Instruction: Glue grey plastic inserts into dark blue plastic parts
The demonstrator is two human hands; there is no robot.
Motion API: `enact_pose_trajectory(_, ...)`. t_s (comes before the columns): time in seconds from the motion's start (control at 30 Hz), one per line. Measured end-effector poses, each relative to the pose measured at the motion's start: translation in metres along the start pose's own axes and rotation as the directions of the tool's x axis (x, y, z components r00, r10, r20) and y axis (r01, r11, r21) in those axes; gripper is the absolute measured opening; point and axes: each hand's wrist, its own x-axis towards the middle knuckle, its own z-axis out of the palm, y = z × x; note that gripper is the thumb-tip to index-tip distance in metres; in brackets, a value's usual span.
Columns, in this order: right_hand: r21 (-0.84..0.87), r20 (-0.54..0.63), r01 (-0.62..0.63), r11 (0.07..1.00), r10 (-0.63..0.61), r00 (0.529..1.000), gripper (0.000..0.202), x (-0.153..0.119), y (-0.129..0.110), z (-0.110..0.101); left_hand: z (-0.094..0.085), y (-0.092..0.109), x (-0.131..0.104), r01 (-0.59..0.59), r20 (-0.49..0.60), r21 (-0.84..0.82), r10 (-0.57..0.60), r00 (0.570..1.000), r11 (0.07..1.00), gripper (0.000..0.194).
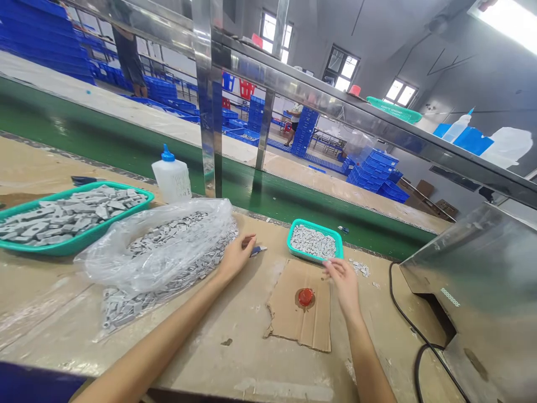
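Observation:
My left hand [237,257] is beside the clear plastic bag [168,252] of small grey parts, its fingers curled together; what they hold, if anything, is hidden. Just past those fingers shows a dark blue tool [258,251] with a pale tip. My right hand [344,282] is at the near right corner of a small green basket [293,253] filled with small light-grey pieces. Its thumb and fingertips come together in a pinch, too small to make out what is in them. Between the hands, a piece of cardboard [285,313] carries a round red item [306,296] with a wet-looking stain around it.
On the left are a larger green basket [62,246] of grey parts and a white bottle [172,176] with a blue cap. Loose pieces [361,268] lie right of the small basket. A black cable [394,302] runs beside a metal housing [495,302]. Metal posts [210,101] stand behind.

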Motion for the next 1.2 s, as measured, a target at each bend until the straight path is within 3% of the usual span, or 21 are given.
enact_pose_trajectory(0.13, 0.142, -0.068, -0.102, 0.985, 0.113, 0.991, 0.046, -0.029, 0.017, -0.024, 0.014, 0.012, 0.046, -0.036, 0.025, 0.117, 0.033, 0.999, 0.992, 0.04)
enact_pose_trajectory(0.27, 0.246, -0.126, -0.153, 0.957, 0.188, 0.974, 0.048, -0.028, 0.035, -0.032, 0.041, 0.02, 0.093, -0.045, 0.043, 0.26, 0.035, 0.998, 0.964, 0.041)
enact_pose_trajectory(0.4, 0.29, -0.15, -0.168, 0.942, 0.218, 0.964, 0.049, -0.025, 0.04, -0.034, 0.052, 0.018, 0.117, -0.044, 0.066, 0.358, 0.022, 0.998, 0.933, 0.032)
enact_pose_trajectory(0.5, 0.341, -0.117, -0.198, 0.919, 0.25, 0.961, 0.049, -0.028, 0.04, -0.033, 0.045, 0.014, 0.122, -0.054, 0.095, 0.396, 0.018, 0.995, 0.917, 0.027)
enact_pose_trajectory(0.67, 0.406, -0.089, -0.215, 0.888, 0.272, 0.958, 0.046, -0.034, 0.039, -0.031, 0.031, 0.008, 0.118, -0.054, 0.067, 0.444, 0.027, 0.997, 0.894, 0.035)
enact_pose_trajectory(0.83, 0.44, -0.063, -0.246, 0.864, 0.303, 0.951, 0.046, -0.034, 0.037, -0.033, 0.039, 0.011, 0.113, -0.011, 0.016, 0.456, 0.004, 1.0, 0.89, 0.034)
enact_pose_trajectory(1.0, 0.455, -0.054, -0.254, 0.853, 0.312, 0.949, 0.05, -0.033, 0.035, -0.035, 0.055, 0.037, 0.107, -0.07, -0.017, 0.438, 0.087, 0.996, 0.896, 0.035)
enact_pose_trajectory(1.13, 0.413, -0.052, -0.239, 0.879, 0.285, 0.957, 0.05, -0.034, 0.04, -0.03, 0.073, 0.068, 0.112, -0.171, 0.077, 0.374, 0.153, 0.985, 0.911, 0.032)
enact_pose_trajectory(1.2, 0.299, -0.128, -0.179, 0.937, 0.225, 0.966, 0.043, -0.035, 0.047, -0.026, 0.086, 0.087, 0.122, -0.217, 0.149, 0.327, 0.177, 0.973, 0.92, 0.032)
